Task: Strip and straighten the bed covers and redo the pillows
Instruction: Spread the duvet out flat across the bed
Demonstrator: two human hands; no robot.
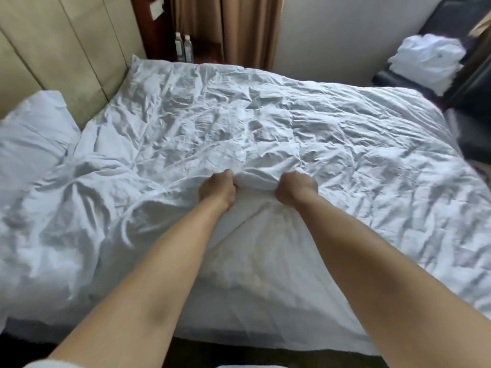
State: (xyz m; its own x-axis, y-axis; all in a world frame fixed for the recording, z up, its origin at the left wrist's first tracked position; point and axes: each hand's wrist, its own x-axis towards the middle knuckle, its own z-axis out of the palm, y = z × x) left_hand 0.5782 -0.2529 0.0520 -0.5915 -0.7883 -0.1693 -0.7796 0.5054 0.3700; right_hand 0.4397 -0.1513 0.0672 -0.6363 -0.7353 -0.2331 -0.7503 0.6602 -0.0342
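Note:
A crumpled white duvet cover lies spread over the whole bed. My left hand and my right hand both grip a bunched fold of it near the bed's near edge, fists close together, fabric gathered between them. Below my hands a smoother stretch of white sheet hangs down the side of the mattress. A white pillow leans against the padded headboard at the far left.
Two water bottles stand on a dark nightstand behind the bed, in front of brown curtains. A pile of white linen sits on a dark chair at the right. Dark floor shows at the bottom edge.

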